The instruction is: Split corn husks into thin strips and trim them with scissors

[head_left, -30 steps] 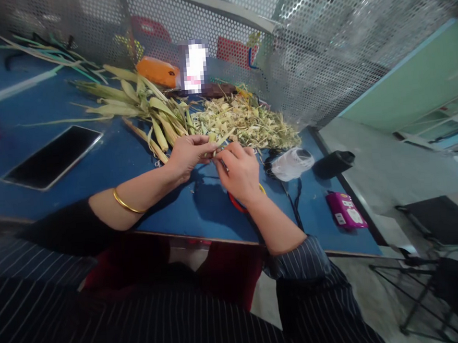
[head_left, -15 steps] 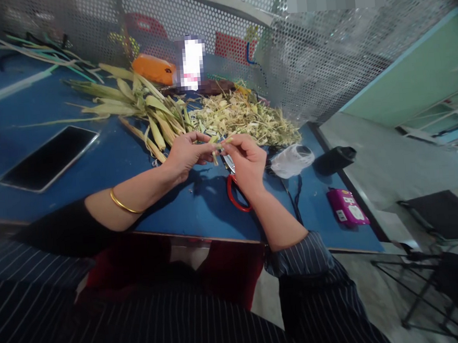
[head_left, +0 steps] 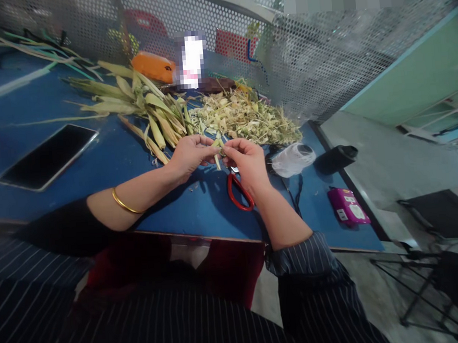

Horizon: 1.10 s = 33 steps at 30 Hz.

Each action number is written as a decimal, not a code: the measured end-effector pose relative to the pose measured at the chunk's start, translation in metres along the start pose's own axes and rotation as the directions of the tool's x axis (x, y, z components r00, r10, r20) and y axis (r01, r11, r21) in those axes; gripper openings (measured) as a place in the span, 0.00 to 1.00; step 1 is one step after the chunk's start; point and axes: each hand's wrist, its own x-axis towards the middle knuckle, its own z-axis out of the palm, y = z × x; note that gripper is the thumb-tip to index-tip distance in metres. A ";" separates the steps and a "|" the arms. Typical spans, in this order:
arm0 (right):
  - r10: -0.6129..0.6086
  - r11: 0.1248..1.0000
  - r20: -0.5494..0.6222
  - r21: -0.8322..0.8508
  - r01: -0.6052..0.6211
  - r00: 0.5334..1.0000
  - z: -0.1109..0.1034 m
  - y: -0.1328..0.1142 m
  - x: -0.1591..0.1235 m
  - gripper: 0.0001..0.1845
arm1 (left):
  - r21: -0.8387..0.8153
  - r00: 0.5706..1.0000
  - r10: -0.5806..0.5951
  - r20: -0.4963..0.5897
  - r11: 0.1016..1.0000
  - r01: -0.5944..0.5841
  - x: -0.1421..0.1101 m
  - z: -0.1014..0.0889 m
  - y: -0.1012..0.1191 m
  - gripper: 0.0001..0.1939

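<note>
Between the fingertips of both hands is a small folded strip of pale green corn husk [head_left: 217, 159], one end pointing down. My left hand [head_left: 192, 156], below a gold bangle, pinches it from the left. My right hand [head_left: 249, 162] pinches it from the right, its fingers curled. Red-handled scissors [head_left: 240, 192] lie on the table just below my right hand, their blades partly hidden by it. Beyond my hands lie a bundle of corn husks [head_left: 157, 119] and a heap of small knotted husk pieces [head_left: 244, 115].
A phone [head_left: 49, 157] lies at left on the blue table [head_left: 200, 210]. At right are a white thread spool [head_left: 293, 160], a black spool [head_left: 336, 160] and a purple tissue pack [head_left: 348, 206]. A perforated metal screen [head_left: 210, 16] stands behind, near an orange pack [head_left: 153, 67].
My right hand has shifted slightly right and its fingers have regripped the husk strip. The strip's upper end no longer sticks out to the upper right. More of the scissors shows.
</note>
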 end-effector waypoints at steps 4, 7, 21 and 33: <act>0.059 0.998 -0.005 0.019 -0.059 0.998 0.000 -0.001 0.000 0.05 | 0.001 1.000 0.013 -0.022 1.000 -0.013 0.002 -0.001 0.000 0.11; 0.095 0.995 0.051 0.021 -0.096 0.994 -0.001 -0.003 0.000 0.04 | 0.009 0.999 0.043 -0.016 0.999 -0.043 0.002 -0.001 -0.001 0.11; -0.016 0.997 0.036 -0.079 0.019 0.999 -0.002 0.003 0.003 0.07 | 0.206 0.983 0.139 0.120 0.965 -0.162 0.003 -0.005 -0.005 0.07; -0.079 0.984 0.027 -0.155 0.083 0.996 -0.010 0.003 0.008 0.04 | 0.306 0.892 0.092 0.442 0.920 -0.246 0.001 -0.010 0.001 0.07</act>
